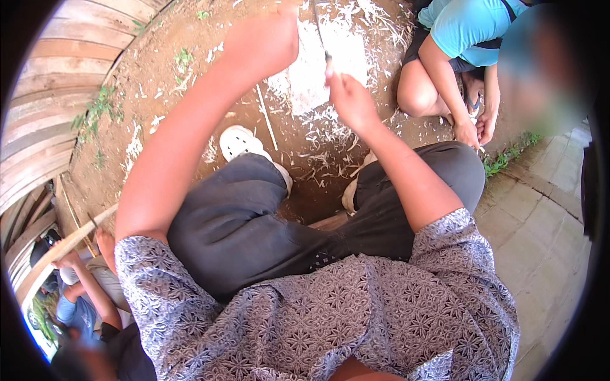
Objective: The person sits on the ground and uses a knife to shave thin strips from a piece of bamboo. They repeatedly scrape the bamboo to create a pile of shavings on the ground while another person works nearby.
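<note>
My right hand (351, 100) is closed round the lower end of a slim, dark, knife-like tool (321, 37), whose narrow length runs up past the top of the picture. Farther up and to the left, my left hand (270, 35) is raised with its fingers curled in. It is blurred and partly cut off by the upper edge, so what it holds is hidden. Beneath both hands a bright white sheet (298, 86) lies on the soil, with pale wood shavings (330, 130) on and around it. A thin pale stick (266, 117) lies on the ground near my left shoe.
My white clog (238, 141) rests on brown soil. Close on the right a person in a teal shirt (467, 28) crouches beside grey paving (527, 222). A plank wall (57, 82) lines the left; other people sit lower left behind a curved wooden bar (60, 254).
</note>
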### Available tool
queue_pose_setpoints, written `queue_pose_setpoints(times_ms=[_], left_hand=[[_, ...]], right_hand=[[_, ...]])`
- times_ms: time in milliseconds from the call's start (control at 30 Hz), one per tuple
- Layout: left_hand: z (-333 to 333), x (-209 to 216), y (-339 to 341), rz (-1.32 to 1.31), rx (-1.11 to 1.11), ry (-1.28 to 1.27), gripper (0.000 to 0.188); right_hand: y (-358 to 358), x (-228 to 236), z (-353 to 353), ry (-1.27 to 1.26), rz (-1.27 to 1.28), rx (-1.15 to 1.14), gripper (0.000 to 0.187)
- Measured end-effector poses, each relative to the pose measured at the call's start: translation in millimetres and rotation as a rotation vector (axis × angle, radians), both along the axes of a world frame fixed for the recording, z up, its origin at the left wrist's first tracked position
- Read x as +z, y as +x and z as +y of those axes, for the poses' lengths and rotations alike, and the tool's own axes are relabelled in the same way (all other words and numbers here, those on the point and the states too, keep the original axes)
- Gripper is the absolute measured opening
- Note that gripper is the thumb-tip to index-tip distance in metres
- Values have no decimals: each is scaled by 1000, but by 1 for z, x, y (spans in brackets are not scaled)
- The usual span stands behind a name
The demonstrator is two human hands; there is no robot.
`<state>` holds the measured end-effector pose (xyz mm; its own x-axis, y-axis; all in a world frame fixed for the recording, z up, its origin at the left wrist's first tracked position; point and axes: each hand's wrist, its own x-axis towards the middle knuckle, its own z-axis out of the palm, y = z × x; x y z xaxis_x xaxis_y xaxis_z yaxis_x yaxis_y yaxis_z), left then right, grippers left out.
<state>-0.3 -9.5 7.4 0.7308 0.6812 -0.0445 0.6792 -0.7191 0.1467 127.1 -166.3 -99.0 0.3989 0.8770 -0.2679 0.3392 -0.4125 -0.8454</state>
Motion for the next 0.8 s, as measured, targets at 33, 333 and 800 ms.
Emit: queue_pose_setpoints(times_ms=[33, 333, 800], left_hand=[[0, 6, -2, -3, 35, -36, 23], [-1, 10, 2, -92, 11, -44, 21], [0, 15, -1, -99, 32, -41, 22]], right_hand=[[-3, 30, 6, 144, 97, -19, 43], [1, 7, -1, -116, -74, 40, 47], [-3, 59, 2, 318, 244, -113, 41]])
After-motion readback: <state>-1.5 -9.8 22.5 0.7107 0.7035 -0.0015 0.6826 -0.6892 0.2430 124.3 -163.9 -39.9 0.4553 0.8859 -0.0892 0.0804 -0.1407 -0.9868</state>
